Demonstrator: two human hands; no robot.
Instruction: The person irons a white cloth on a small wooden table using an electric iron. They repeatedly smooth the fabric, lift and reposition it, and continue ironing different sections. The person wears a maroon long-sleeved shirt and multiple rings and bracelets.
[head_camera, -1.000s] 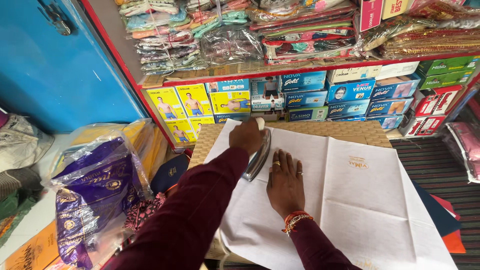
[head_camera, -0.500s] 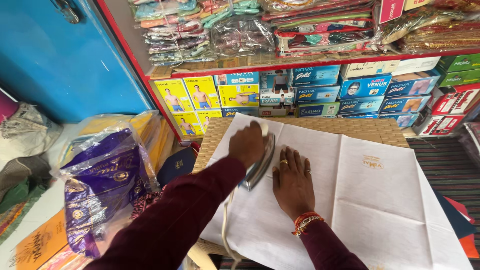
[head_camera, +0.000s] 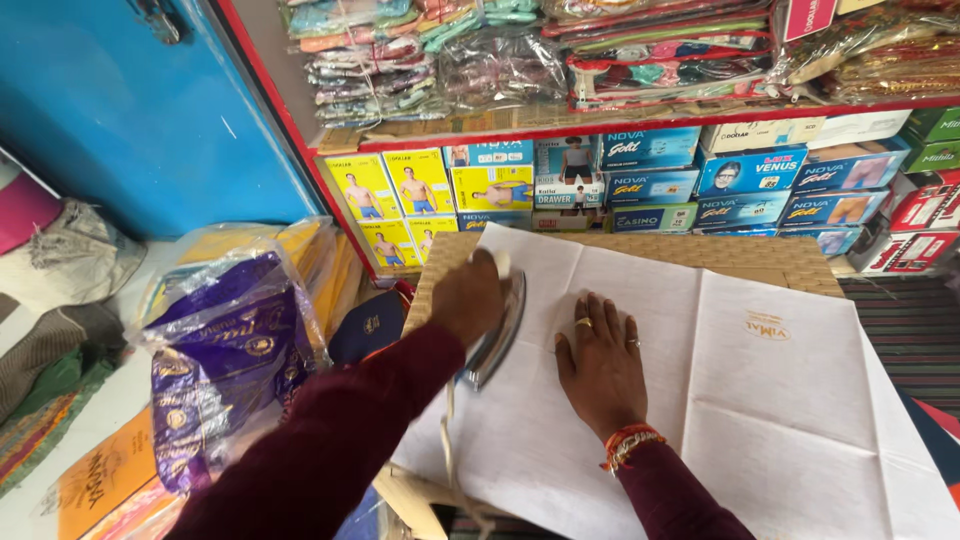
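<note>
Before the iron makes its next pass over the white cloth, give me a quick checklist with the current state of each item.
1. Left hand grips the iron by its handle: ok.
2. Right hand lies flat on the white cloth, apart from the iron: ok.
3. Cloth ahead of the iron lies flat, with only fold creases showing: ok.
4. Cord hangs off the near edge, clear of the iron's sole: ok.
5. Iron's heat: cannot tell.
6. Purple plastic bag beside the table is clear of the cloth: ok.
</note>
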